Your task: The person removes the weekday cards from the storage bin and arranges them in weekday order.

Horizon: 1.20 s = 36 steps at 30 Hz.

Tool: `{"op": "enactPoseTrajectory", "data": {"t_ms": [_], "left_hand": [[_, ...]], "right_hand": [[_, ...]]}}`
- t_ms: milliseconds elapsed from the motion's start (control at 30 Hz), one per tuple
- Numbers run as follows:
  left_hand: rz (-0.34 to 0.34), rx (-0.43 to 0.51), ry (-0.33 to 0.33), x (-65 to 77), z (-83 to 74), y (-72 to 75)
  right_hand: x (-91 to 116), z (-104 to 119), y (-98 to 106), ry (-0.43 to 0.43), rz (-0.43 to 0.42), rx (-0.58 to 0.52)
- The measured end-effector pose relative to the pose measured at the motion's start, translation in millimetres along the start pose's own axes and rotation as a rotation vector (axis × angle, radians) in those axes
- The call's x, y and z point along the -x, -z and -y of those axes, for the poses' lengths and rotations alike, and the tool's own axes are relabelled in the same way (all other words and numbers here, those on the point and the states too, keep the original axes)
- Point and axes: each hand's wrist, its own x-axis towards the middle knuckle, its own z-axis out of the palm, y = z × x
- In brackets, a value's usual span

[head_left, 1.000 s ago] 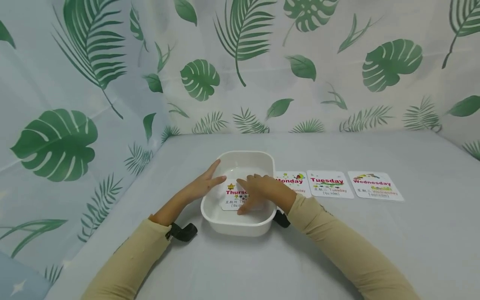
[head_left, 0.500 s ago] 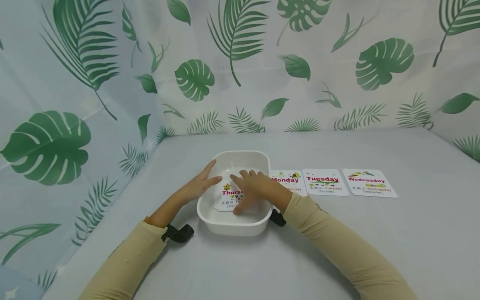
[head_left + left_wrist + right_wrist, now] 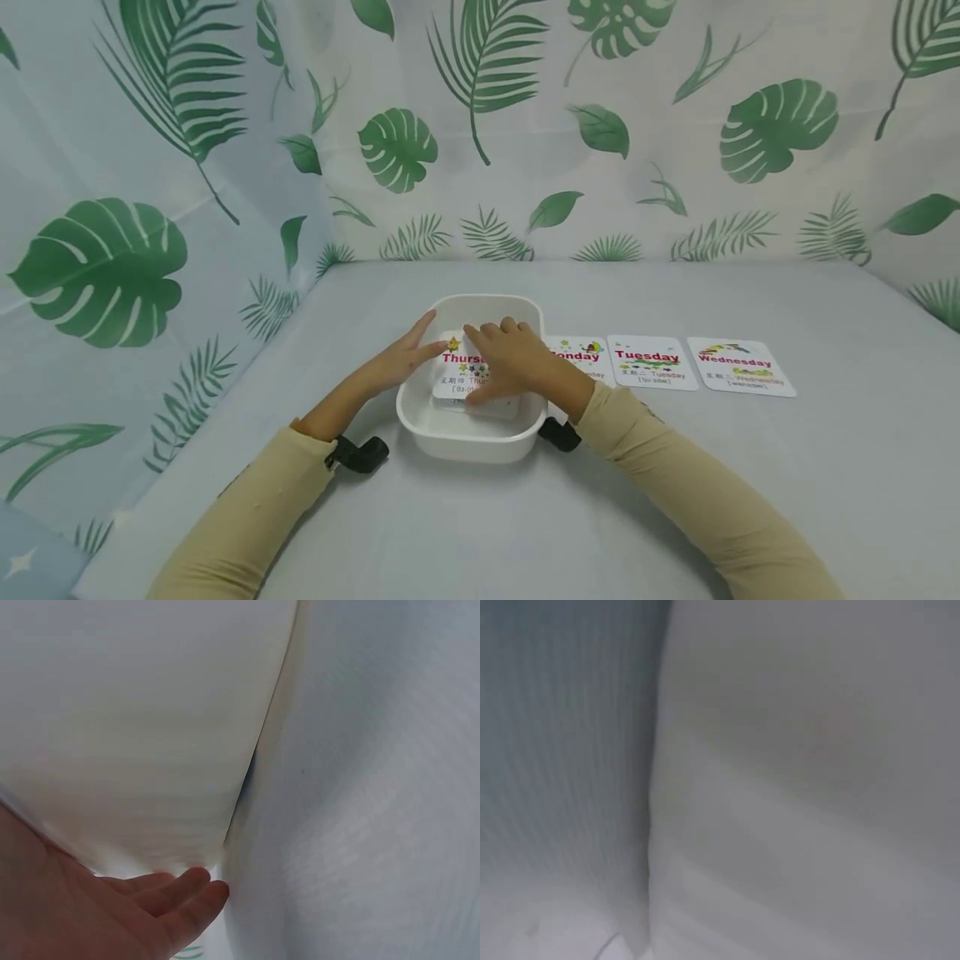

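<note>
A white plastic basin (image 3: 480,448) stands on the table with flash cards in it. My right hand (image 3: 510,358) reaches inside over its right side and holds the Thursday card (image 3: 454,385), thumb at the near edge and fingers at the far edge. Part of that card is hidden by the hand. Beneath it shows the near edge of another card (image 3: 501,408), its print mostly hidden. My left hand (image 3: 393,365) rests at the basin's left rim, thumb over the inside. In the left wrist view its fairly straight fingers (image 3: 196,904) lie along the outer wall.
To the right of the basin lie the Monday card (image 3: 576,347), Tuesday card (image 3: 652,363) and Wednesday card (image 3: 741,367) in a row, Monday partly covered by the right arm. A leaf-print curtain (image 3: 525,125) hangs behind the grey tablecloth (image 3: 675,467).
The Thursday card, held by my right hand, has moved away from me inside the basin, uncovering the edge of the card beneath. My left hand keeps its place at the rim.
</note>
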Motion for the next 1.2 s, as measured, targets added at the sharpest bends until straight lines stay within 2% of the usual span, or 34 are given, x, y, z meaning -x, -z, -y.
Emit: {"op": "enactPoseTrajectory", "data": {"t_ms": [133,300,433,600,800,933,1033,1200], "left_hand": [[0.004,0.014,-0.001,0.7,-0.7,-0.9],[-0.004,0.03,0.004,0.7,-2.7,-2.6],[-0.006,0.033,-0.001,-0.1,-2.5,-4.1],[-0.02,0.012,0.003,0.9,-2.0,-4.1],[-0.022,0.014,-0.015,-1.3,-1.2,-3.1],[-0.02,0.004,0.003,-1.3,-2.2,-3.5],[-0.029,0.003,0.011,-0.8,-3.2,-2.5],[-0.035,0.007,0.027,-1.3,-1.7,-2.6]], "right_hand": [[3,-6,4,-0.034,-0.101,-0.011],[11,-21,15,-0.084,-0.172,-0.065],[22,-39,28,-0.146,-0.202,-0.146],[44,-67,36,-0.209,-0.198,-0.235],[76,-93,21,-0.223,-0.185,-0.212],[100,-102,6,-0.212,-0.16,-0.188],[112,-104,0,-0.206,-0.151,-0.173],[119,-94,-6,-0.147,-0.131,-0.141]]}}
